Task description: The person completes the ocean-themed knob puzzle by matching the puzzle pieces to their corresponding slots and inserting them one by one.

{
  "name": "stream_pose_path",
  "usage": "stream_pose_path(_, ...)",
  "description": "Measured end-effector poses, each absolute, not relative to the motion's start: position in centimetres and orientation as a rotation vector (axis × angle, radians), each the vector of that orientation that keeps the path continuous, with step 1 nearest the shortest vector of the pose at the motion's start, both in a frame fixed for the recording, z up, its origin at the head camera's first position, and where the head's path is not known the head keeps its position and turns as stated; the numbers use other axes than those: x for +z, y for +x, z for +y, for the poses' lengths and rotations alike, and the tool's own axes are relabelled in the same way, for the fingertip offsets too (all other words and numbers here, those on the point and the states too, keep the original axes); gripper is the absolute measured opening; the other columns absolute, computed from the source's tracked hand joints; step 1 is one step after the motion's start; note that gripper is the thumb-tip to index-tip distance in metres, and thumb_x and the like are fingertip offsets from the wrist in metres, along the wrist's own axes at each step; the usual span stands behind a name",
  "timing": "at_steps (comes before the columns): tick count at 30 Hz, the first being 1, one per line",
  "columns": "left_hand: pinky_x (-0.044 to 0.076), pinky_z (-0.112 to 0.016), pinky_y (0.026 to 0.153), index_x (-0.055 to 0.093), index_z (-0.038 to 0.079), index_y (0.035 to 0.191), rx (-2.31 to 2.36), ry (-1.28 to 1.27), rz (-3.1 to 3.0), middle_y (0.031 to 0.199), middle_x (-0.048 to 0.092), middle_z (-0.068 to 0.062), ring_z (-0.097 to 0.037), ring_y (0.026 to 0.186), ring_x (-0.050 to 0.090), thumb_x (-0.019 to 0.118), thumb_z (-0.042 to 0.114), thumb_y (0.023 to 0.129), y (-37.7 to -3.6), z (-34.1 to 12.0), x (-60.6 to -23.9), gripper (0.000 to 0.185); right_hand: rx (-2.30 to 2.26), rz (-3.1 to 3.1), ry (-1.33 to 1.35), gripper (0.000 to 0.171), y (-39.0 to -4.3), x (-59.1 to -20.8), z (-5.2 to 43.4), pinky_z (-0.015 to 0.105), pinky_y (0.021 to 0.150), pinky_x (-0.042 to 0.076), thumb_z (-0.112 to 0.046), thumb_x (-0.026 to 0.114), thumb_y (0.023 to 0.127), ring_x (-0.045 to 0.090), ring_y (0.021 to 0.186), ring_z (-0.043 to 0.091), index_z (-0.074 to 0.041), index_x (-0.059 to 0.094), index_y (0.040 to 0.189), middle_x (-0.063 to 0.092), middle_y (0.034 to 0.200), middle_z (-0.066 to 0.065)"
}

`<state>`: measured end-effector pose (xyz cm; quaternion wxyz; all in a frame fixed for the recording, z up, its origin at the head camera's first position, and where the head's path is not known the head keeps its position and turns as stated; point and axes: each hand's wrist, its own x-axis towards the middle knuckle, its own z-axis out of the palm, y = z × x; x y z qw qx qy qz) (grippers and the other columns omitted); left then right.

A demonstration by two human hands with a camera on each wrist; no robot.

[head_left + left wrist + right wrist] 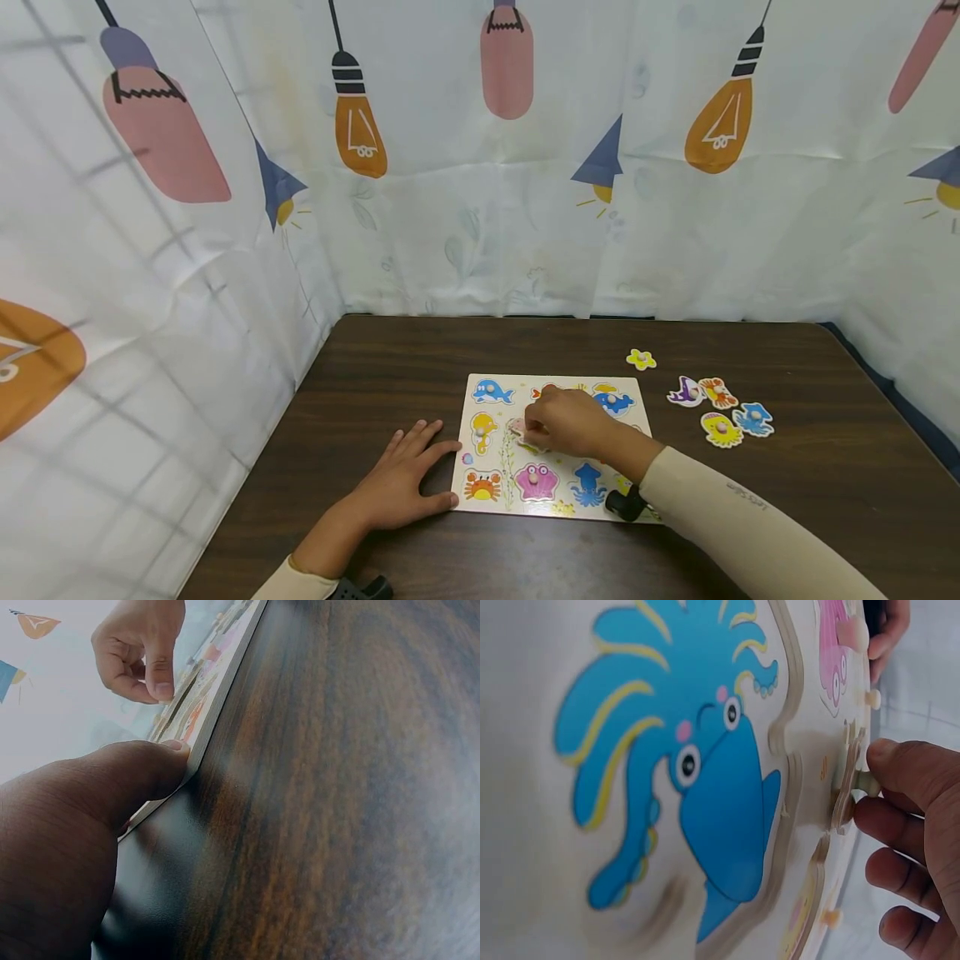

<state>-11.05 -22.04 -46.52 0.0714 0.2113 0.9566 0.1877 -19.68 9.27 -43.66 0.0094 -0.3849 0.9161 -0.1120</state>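
A white sea-animal puzzle board (pixel 522 507) lies on the dark table. My left hand (pixel 401 487) rests at its left side with the fingers spread; in the left wrist view the thumb (pixel 161 769) touches the board's edge. Over the board's middle, my right hand (pixel 570 419) pinches a knobbed puzzle piece (pixel 845 787) by its small green knob, between thumb and index finger. The piece stands tilted close to the board's surface; its picture is mostly hidden. Near it sit a pink starfish piece (pixel 536 482) and a yellow seahorse piece (pixel 483 432). A blue squid picture (pixel 588 485) shows in its recess.
Right of the board lie loose pieces: a purple one (pixel 686 392), an orange-red one (pixel 717 392), a blue one (pixel 753 419) and a yellow fish (pixel 722 430). A yellow star-shaped piece (pixel 641 359) lies behind them. A patterned curtain (pixel 465 208) hangs behind the table.
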Motion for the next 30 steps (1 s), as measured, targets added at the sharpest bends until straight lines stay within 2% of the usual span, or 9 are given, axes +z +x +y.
stream_pose_path(15, 0.007, -0.058, 0.122, 0.049, 0.035, 0.151, 0.551, 0.600, 2.860, 0.166, 0.028, -0.006, -0.032, 0.155, 0.015, 0.066, 0.069, 0.087, -11.0, -22.0, -46.4, 0.074, -0.305, 2.852, -1.211, 0.018, -19.6, -43.9, 8.4, 0.026, 0.059, 0.043, -0.038, 0.078, 0.091, 0.047, 0.069, 0.005, -0.027, 0.069, 0.080, 0.050, 0.069, -0.019)
stream_pose_path(30, 0.006, -0.058, 0.122, 0.049, 0.035, 0.151, 0.548, 0.610, 2.866, 0.167, 0.027, -0.006, -0.032, 0.155, 0.015, 0.065, 0.070, 0.087, -11.1, -22.1, -46.7, 0.075, -0.322, 2.837, -1.149, 0.017, -19.7, -43.9, 8.2, 0.025, 0.053, 0.044, -0.036, 0.079, 0.091, 0.049, 0.061, 0.004, -0.025, 0.071, 0.081, 0.052, 0.067, -0.018)
